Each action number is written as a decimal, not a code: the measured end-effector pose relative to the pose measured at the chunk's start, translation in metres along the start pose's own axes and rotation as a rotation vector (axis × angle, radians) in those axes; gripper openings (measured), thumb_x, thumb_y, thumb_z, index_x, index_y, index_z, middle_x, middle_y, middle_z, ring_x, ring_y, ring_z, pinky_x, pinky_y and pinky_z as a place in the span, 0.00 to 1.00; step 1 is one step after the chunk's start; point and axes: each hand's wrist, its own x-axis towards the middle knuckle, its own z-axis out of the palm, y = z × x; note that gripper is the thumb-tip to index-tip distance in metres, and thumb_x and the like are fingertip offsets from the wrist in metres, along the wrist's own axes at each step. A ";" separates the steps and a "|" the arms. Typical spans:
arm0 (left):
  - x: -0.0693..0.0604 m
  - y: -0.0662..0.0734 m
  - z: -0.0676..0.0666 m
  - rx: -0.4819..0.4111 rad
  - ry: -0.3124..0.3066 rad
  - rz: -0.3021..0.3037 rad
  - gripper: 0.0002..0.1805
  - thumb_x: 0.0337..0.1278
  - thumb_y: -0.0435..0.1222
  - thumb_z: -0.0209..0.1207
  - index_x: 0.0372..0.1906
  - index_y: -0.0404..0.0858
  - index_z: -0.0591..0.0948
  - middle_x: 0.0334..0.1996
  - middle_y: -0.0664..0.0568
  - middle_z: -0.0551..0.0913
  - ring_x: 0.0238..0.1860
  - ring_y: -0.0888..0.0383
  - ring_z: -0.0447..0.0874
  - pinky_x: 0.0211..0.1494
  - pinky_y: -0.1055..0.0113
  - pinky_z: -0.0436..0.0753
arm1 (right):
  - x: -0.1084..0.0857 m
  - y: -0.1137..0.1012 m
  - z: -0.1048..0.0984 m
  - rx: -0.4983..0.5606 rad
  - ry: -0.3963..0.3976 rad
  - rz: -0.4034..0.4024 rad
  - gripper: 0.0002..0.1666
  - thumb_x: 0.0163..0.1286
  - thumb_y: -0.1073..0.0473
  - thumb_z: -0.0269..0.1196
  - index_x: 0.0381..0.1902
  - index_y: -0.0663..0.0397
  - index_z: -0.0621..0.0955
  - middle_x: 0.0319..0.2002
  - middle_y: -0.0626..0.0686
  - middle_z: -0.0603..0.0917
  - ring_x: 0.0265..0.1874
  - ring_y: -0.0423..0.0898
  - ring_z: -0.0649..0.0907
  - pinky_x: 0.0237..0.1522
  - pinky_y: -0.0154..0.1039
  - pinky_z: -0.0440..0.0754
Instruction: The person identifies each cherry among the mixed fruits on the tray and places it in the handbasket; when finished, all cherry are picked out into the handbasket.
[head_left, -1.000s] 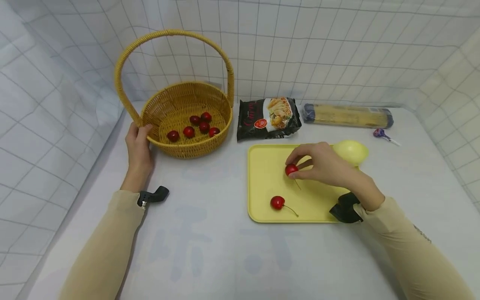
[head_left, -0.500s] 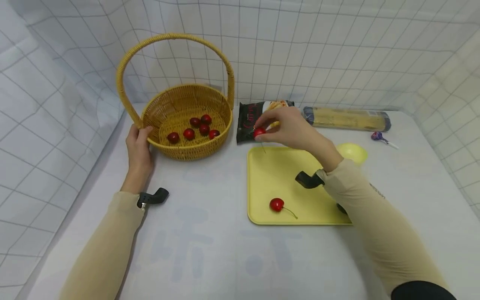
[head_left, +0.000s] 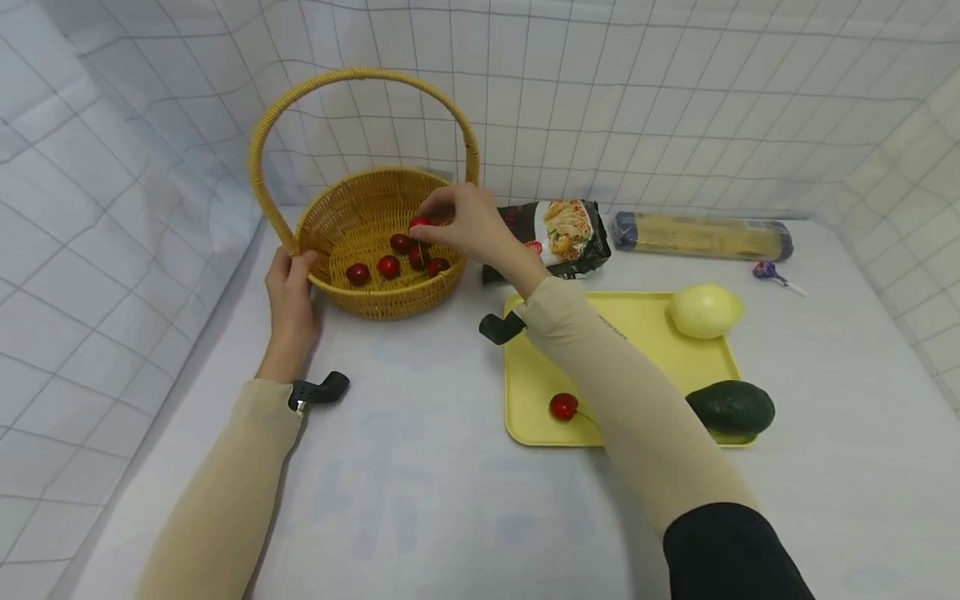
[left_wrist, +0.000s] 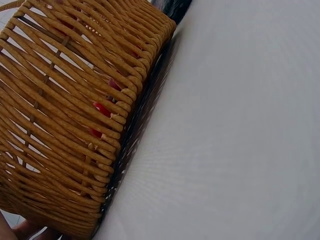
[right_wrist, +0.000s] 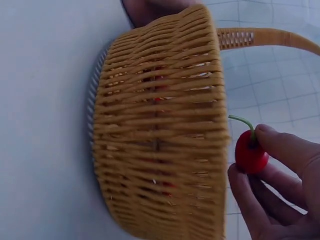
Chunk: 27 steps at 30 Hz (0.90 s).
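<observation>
A wicker basket with a tall handle stands at the back left, several red cherries lying on its floor. My left hand grips its left rim near the foot of the handle, thumb over the edge. Over the basket's right side, my right hand pinches one cherry between thumb and fingers, its green stem showing in the right wrist view. Another stemmed cherry lies on the yellow tray. In the left wrist view, the basket's woven wall hides most of the left hand.
On the tray are a yellow lemon and, over its right corner, a dark green avocado. Behind it lie a black noodle packet, a long pack of dry noodles and a lollipop.
My right hand has carried the cherry from above the tray leftward, past the noodle packet, to over the basket. The left hand keeps its grip on the rim.
</observation>
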 end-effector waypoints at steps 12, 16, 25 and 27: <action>0.002 0.000 0.001 0.010 -0.014 0.022 0.24 0.73 0.41 0.52 0.67 0.34 0.75 0.63 0.48 0.76 0.69 0.52 0.71 0.78 0.58 0.64 | 0.033 -0.002 0.044 0.023 0.033 0.099 0.17 0.71 0.52 0.72 0.52 0.55 0.88 0.47 0.52 0.90 0.45 0.43 0.86 0.49 0.32 0.81; 0.001 -0.002 0.000 0.021 -0.009 0.012 0.25 0.73 0.40 0.51 0.68 0.34 0.75 0.63 0.48 0.76 0.69 0.52 0.71 0.78 0.58 0.64 | 0.040 -0.001 0.052 0.052 0.048 0.149 0.20 0.73 0.52 0.71 0.57 0.57 0.86 0.51 0.53 0.89 0.49 0.44 0.86 0.51 0.32 0.82; -0.001 -0.001 -0.001 0.002 0.002 0.011 0.24 0.72 0.39 0.52 0.68 0.33 0.76 0.62 0.48 0.76 0.67 0.54 0.71 0.74 0.61 0.65 | 0.035 0.001 0.047 0.107 0.136 0.141 0.16 0.77 0.59 0.65 0.58 0.59 0.85 0.55 0.55 0.88 0.54 0.47 0.86 0.57 0.37 0.81; -0.001 0.000 0.000 -0.005 0.003 0.011 0.24 0.72 0.39 0.52 0.67 0.34 0.76 0.61 0.48 0.76 0.66 0.55 0.71 0.73 0.62 0.66 | 0.031 -0.003 0.043 0.099 0.141 0.109 0.15 0.77 0.59 0.64 0.56 0.59 0.86 0.53 0.54 0.88 0.53 0.47 0.85 0.56 0.37 0.80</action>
